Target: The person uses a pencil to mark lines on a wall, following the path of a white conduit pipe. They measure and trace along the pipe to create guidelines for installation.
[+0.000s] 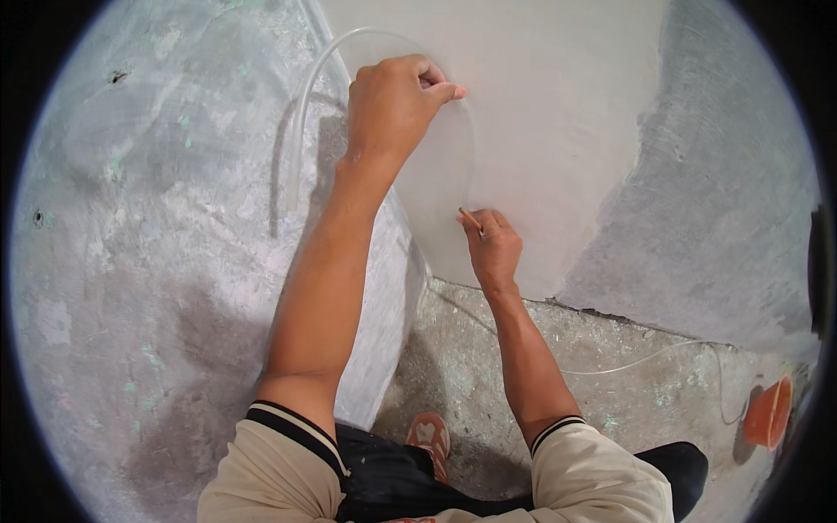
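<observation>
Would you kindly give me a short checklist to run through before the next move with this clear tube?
1. Left hand pinching the clear tube: ok, apparently.
2. Right hand gripping the short brown stick: ok.
3. Stick's tip touching the pale wall: cannot tell.
4. Upper tube straight: not ok, it arches over.
5. Liquid level inside the tube: cannot tell.
6. Tube entering the orange bucket: cannot tell.

Floor: we see rough grey concrete (632,405), speckled pale and greenish, meeting the walls | on it, right side: we have an orange bucket (769,414) | across it: we trace a thin, clear tube (610,372), curving toward the bucket | lower middle: we note one pinkish-and-white shoe (429,438).
</observation>
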The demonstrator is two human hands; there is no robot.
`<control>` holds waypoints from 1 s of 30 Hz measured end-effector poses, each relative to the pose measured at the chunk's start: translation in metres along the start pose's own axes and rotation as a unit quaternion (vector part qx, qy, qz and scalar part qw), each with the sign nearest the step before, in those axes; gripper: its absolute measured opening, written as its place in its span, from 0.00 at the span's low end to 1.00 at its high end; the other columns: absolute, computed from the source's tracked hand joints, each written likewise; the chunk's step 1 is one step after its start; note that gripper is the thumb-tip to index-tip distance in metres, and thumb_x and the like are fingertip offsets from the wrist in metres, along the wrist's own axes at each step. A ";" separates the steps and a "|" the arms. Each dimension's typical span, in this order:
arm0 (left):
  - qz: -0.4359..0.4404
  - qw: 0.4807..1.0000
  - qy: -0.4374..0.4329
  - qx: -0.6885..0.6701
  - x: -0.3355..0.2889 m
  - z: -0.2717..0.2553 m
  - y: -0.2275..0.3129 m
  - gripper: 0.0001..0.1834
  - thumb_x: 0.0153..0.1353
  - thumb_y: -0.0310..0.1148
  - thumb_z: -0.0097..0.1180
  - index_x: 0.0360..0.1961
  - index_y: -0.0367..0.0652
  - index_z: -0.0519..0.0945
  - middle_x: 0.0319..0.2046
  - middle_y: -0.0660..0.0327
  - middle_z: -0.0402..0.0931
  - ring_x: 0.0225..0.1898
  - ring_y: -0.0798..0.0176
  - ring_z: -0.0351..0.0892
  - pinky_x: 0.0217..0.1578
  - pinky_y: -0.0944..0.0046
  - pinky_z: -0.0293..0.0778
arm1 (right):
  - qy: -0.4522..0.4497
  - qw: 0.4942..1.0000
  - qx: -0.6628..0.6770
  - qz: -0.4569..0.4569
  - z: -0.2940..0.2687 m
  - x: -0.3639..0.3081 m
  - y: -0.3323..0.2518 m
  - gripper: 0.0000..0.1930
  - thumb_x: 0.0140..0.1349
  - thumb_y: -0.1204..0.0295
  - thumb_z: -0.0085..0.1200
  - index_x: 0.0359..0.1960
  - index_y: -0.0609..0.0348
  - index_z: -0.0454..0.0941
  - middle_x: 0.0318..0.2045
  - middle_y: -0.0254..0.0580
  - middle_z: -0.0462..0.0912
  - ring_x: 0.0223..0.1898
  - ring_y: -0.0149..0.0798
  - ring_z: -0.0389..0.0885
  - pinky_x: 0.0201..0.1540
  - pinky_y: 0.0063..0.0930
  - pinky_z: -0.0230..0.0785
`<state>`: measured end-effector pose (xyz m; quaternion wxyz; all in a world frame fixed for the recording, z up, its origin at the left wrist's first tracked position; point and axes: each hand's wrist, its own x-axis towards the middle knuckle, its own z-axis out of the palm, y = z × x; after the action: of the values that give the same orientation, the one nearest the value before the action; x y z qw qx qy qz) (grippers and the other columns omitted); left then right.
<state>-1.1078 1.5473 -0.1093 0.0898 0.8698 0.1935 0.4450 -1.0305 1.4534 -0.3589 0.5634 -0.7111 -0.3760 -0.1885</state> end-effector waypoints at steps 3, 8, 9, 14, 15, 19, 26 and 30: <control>0.039 0.997 0.052 -0.045 -0.004 0.007 -0.001 0.15 0.52 0.36 0.78 0.31 0.36 0.86 0.25 0.59 0.85 0.25 0.67 0.83 0.30 0.69 0.78 | -0.002 1.000 0.003 0.006 0.000 0.000 0.001 0.07 0.60 0.66 0.69 0.32 0.54 0.85 0.26 0.39 0.83 0.24 0.44 0.81 0.28 0.36 0.71; 0.131 0.970 0.181 -0.097 -0.017 0.030 -0.014 0.25 0.49 0.31 0.80 0.45 0.35 0.81 0.37 0.56 0.83 0.35 0.63 0.83 0.33 0.67 0.82 | 0.000 1.000 -0.008 -0.015 0.000 0.001 0.001 0.08 0.61 0.66 0.68 0.30 0.53 0.83 0.27 0.37 0.82 0.25 0.45 0.82 0.26 0.39 0.72; 0.162 0.963 0.198 -0.088 -0.018 0.036 -0.020 0.26 0.49 0.30 0.80 0.46 0.35 0.81 0.39 0.56 0.82 0.37 0.62 0.83 0.33 0.66 0.82 | -0.001 1.000 -0.011 -0.011 0.001 0.000 0.002 0.07 0.61 0.66 0.68 0.30 0.53 0.83 0.27 0.37 0.82 0.25 0.46 0.82 0.26 0.39 0.72; 0.241 0.926 0.282 -0.067 -0.017 0.052 -0.030 0.28 0.49 0.26 0.79 0.50 0.35 0.79 0.46 0.54 0.79 0.41 0.59 0.82 0.33 0.66 0.82 | -0.002 1.000 -0.017 -0.002 -0.001 0.001 -0.001 0.07 0.60 0.67 0.68 0.30 0.54 0.82 0.27 0.38 0.82 0.25 0.46 0.82 0.27 0.39 0.72; 0.243 0.925 0.286 -0.063 -0.017 0.052 -0.031 0.28 0.48 0.26 0.80 0.50 0.36 0.79 0.47 0.54 0.79 0.41 0.59 0.82 0.33 0.66 0.81 | -0.004 1.000 -0.011 0.001 -0.001 0.000 -0.001 0.07 0.61 0.67 0.68 0.30 0.54 0.83 0.27 0.38 0.82 0.25 0.46 0.81 0.27 0.39 0.72; 0.239 0.926 0.286 -0.065 -0.019 0.053 -0.033 0.30 0.47 0.26 0.81 0.51 0.38 0.78 0.48 0.54 0.77 0.42 0.58 0.81 0.37 0.64 0.81 | -0.008 1.000 -0.003 0.006 0.001 -0.001 0.004 0.06 0.62 0.67 0.68 0.32 0.55 0.86 0.26 0.40 0.83 0.24 0.44 0.81 0.28 0.37 0.71; 0.252 0.919 0.302 -0.038 -0.015 0.049 -0.034 0.32 0.47 0.29 0.81 0.51 0.39 0.77 0.49 0.55 0.77 0.48 0.54 0.81 0.47 0.57 0.81 | 0.000 1.000 0.000 0.005 0.002 0.000 0.004 0.06 0.62 0.67 0.68 0.32 0.54 0.86 0.27 0.39 0.83 0.25 0.44 0.82 0.29 0.37 0.72; 0.274 0.919 0.284 -0.019 -0.015 0.049 -0.035 0.38 0.47 0.30 0.81 0.59 0.37 0.76 0.54 0.53 0.77 0.54 0.51 0.80 0.52 0.56 0.82 | 0.001 1.000 0.001 0.005 0.003 -0.002 0.004 0.06 0.62 0.67 0.67 0.32 0.55 0.86 0.27 0.40 0.83 0.25 0.44 0.82 0.29 0.37 0.72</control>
<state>-1.0852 1.5737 -0.1604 -0.0780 0.7237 -0.0435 0.6843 -1.0294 1.4552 -0.3638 0.5657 -0.7120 -0.3719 -0.1861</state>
